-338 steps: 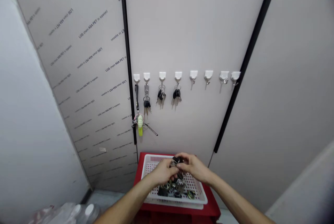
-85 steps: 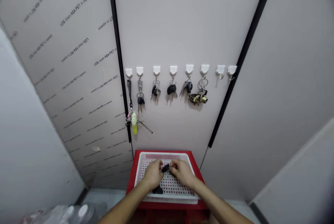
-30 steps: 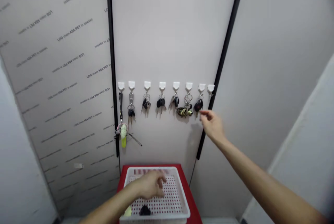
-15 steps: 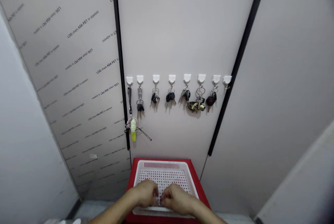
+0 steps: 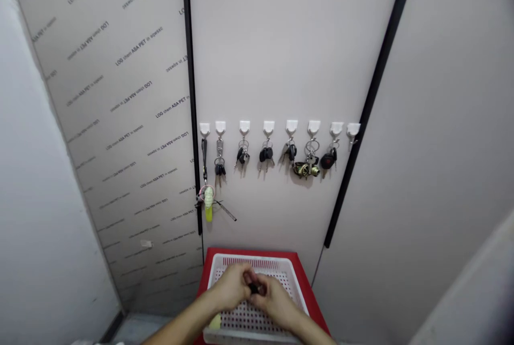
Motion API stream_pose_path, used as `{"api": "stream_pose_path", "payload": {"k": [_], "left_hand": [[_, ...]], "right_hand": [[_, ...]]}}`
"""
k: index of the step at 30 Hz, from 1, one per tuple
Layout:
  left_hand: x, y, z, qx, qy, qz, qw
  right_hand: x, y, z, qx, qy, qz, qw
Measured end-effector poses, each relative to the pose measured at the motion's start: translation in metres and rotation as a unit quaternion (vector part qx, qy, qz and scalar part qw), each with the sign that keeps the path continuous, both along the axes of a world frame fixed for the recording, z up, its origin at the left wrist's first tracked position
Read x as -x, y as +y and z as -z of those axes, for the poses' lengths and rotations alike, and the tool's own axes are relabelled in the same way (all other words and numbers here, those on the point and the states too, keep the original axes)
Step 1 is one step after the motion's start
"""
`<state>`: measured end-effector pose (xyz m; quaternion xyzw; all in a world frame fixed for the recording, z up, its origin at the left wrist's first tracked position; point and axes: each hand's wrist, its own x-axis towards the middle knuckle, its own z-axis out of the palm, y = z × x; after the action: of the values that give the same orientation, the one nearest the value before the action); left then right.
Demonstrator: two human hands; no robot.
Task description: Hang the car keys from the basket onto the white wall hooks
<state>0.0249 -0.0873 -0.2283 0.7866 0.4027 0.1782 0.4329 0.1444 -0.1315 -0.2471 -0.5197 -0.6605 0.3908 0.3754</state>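
My left hand and my right hand meet over the white plastic basket, fingers bent inward and closed. Between their fingertips is a small dark object, possibly a key, mostly hidden by the fingers. A pale yellow thing shows in the basket's near left corner, partly behind my left forearm. Beyond the hands, several key bunches hang from white wall hooks, among them one with a brass-coloured charm and one with a black fob.
The basket rests on a red surface against the panel. The rightmost hook bears no keys. At the far left hangs a black strap with a yellow-green charm. Black strips flank the panel.
Both hands have risen from low in the basket and come together, with the dark object now visible between them. The yellow thing has come into view. The camera view has shifted slightly.
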Motion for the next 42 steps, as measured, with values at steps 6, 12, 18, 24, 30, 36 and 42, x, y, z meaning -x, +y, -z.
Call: {"api": "stream_pose_path", "payload": {"k": [6,12,18,24,30,36,42], "left_hand": [[-0.014,0.002,-0.04,-0.004,-0.138,-0.031,0.99],[-0.022,-0.006,-0.059,-0.073,-0.148,-0.025,0.986],[-0.03,-0.012,-0.064,-0.055,-0.179,-0.028,0.982],[-0.04,-0.014,-0.073,-0.018,-0.222,-0.038,0.974],[-0.05,-0.015,-0.082,-0.045,-0.24,-0.033,0.969],[-0.045,-0.01,-0.07,-0.045,-0.195,-0.033,0.979],[-0.044,-0.001,-0.057,-0.047,-0.166,-0.038,0.984]], "right_hand": [[-0.011,0.003,-0.034,-0.016,0.106,0.03,0.994],[-0.029,0.0,-0.056,-0.003,0.105,0.013,0.994],[-0.037,-0.005,-0.061,-0.013,0.108,0.058,0.992],[-0.04,-0.012,-0.069,-0.009,0.133,0.061,0.989],[-0.043,-0.02,-0.093,-0.044,0.129,0.101,0.986],[-0.104,-0.018,-0.172,-0.181,0.082,0.254,0.947],[-0.169,0.008,-0.242,-0.269,0.098,0.437,0.853]]}}
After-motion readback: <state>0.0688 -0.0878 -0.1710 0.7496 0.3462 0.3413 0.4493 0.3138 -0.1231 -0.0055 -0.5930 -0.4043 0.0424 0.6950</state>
